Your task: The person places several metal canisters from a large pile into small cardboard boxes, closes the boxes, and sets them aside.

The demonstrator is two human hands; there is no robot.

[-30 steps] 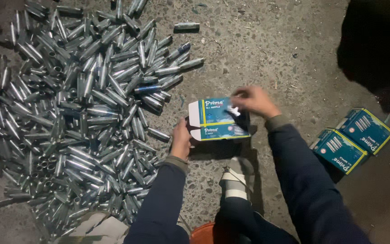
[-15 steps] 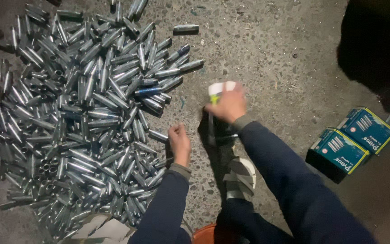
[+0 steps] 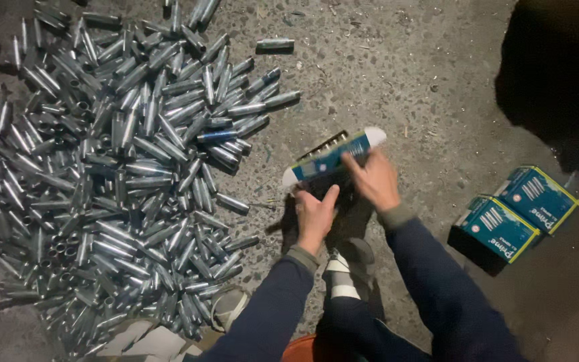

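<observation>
Blue carton (image 3: 333, 156): held tilted above the concrete floor (image 3: 403, 74), grasped by right hand (image 3: 373, 179) at its 5 o'clock edge; metal tubes possibly visible inside. Left hand (image 3: 315, 216): beneath, grip unclear. Pile of metal cylinders (image 3: 122, 174) lies at 9 o'clock; two blue boxes (image 3: 517, 211) at 3 o'clock.

A big heap of small silver metal cylinders (image 3: 122, 181) covers the left side of the rough concrete floor (image 3: 410, 74). One blue cylinder (image 3: 217, 136) lies among them near the heap's right edge, and a single cylinder (image 3: 275, 44) lies apart near the top. Two teal and white boxes (image 3: 517, 213) sit side by side, touching, at the right. A dark shadow (image 3: 557, 80) fills the upper right corner. Pale scraps of cardboard (image 3: 145, 342) lie at the bottom edge.
</observation>
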